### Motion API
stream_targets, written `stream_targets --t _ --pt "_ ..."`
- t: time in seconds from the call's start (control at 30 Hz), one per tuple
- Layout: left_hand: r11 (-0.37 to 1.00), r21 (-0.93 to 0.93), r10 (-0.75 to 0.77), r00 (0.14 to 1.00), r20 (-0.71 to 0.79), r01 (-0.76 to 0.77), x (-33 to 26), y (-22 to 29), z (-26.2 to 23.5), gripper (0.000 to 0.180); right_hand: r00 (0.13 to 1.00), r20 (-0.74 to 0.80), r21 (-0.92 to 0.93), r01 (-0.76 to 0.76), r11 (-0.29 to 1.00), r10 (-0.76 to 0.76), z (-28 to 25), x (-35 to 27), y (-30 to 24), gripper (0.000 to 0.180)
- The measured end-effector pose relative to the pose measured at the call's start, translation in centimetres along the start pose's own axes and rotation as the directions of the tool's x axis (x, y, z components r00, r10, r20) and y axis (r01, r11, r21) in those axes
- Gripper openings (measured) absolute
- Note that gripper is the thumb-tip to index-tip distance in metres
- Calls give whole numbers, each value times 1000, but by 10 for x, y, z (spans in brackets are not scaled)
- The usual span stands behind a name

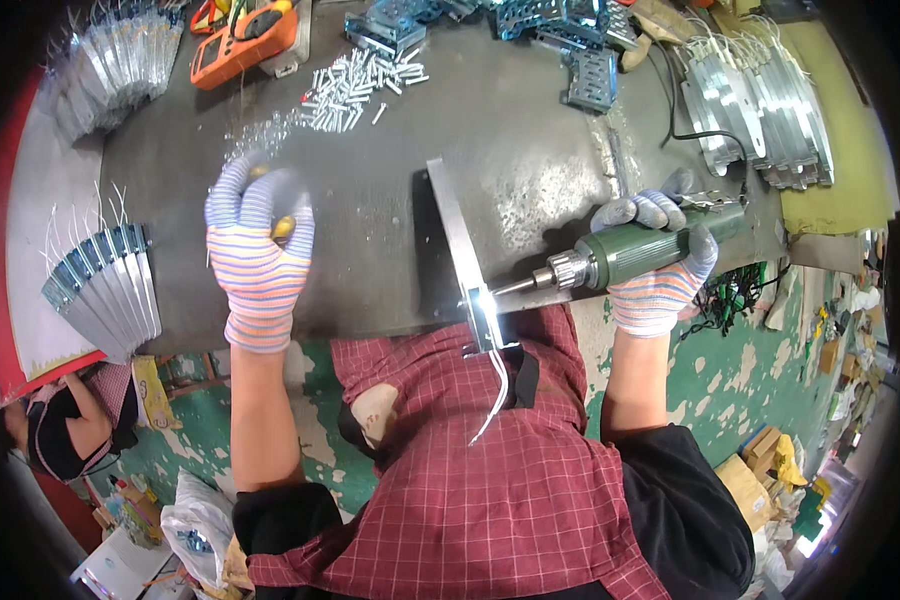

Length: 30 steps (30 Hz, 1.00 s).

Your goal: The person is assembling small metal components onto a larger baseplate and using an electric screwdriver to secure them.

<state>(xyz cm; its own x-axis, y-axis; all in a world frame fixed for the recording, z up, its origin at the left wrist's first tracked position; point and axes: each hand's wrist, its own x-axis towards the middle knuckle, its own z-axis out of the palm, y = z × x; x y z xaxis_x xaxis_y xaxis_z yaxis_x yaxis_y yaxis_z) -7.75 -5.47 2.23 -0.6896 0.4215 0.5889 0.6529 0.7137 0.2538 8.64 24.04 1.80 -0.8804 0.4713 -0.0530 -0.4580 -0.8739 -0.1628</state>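
My left hand (258, 245), in a striped glove, hovers over the left of the table with its fingers curled. A bit of yellow shows among them; what it belongs to I cannot make out, and the fingertips are blurred. My right hand (660, 250), gloved alike, is wrapped round a green electric screwdriver (630, 256) lying sideways. Its bit points left, close to the bracket end of a flat metal strip (454, 230). This strip lies across the table's front edge, with two white wires (498, 390) hanging over my checked apron (470, 480).
A heap of screws (355, 88) lies at the back, beside an orange meter (245, 45) and blue metal brackets (592, 80). Wired strips are fanned out at left (110, 290), and more are stacked at back right (755, 105). A black cord (705, 134) runs to the screwdriver. Another person (70, 420) sits at far left.
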Motion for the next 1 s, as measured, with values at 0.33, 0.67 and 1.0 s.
stream_targets --t 0.33,0.67,1.0 --pt "813 -459 551 727 411 -357 18 80 12 47 997 -50 -249 -70 966 60 28 18 -38 41" --pt "875 -431 353 899 260 -219 -16 113 17 52 951 306 -839 251 -482 -37 45 57 -82 70" --pt "914 -404 148 955 257 -33 -33 92 2 60 965 246 -356 176 -918 89 3 112 -76 66"
